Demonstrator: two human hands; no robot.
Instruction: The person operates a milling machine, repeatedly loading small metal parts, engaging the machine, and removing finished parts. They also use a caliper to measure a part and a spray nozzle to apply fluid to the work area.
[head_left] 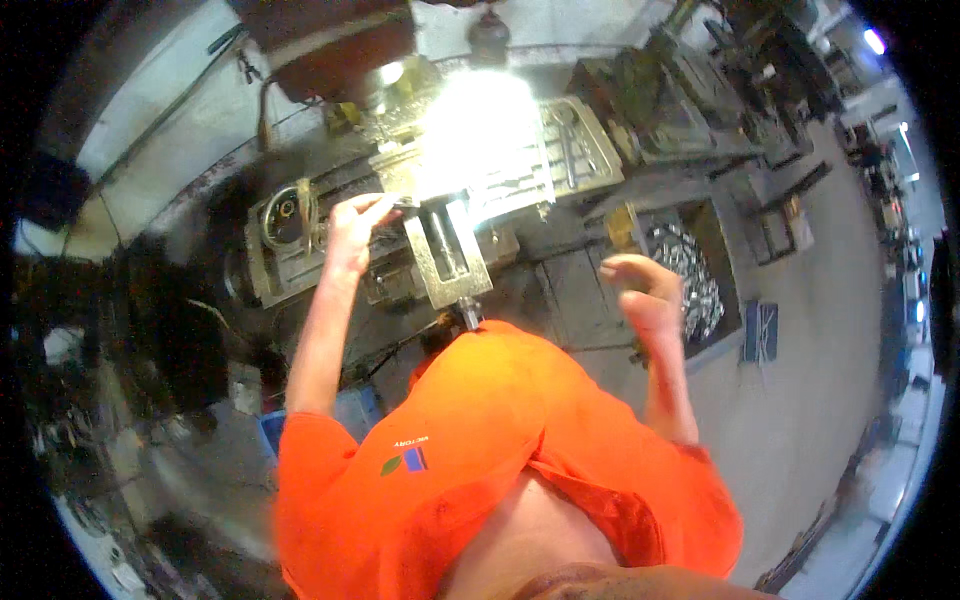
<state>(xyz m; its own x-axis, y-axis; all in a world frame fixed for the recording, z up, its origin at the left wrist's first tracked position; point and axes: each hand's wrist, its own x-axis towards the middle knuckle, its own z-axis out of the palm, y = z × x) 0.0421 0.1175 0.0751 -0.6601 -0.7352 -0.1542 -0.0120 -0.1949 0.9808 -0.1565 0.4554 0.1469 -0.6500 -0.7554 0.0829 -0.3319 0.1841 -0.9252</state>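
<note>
Grimy metal machine table (597,148) under lamp glare. The left hand's (352,235) fingertips meet beside the vise's (448,250) far left corner; blur hides any pinched object. Small lettering marks the orange shirt's (490,420) leaf-and-block emblem (408,460). The right hand (655,295), half-curled, thumb apart, is near shiny metal pieces (690,265).

Bright orange on the shirt (490,400), with a green leaf shape (390,466) and a blue block (414,459) printed on it. Dull yellowish grey on the vise (447,262); silver on the metal pieces (692,278); blue on the crate (352,410); pale grey on the floor (790,430).
</note>
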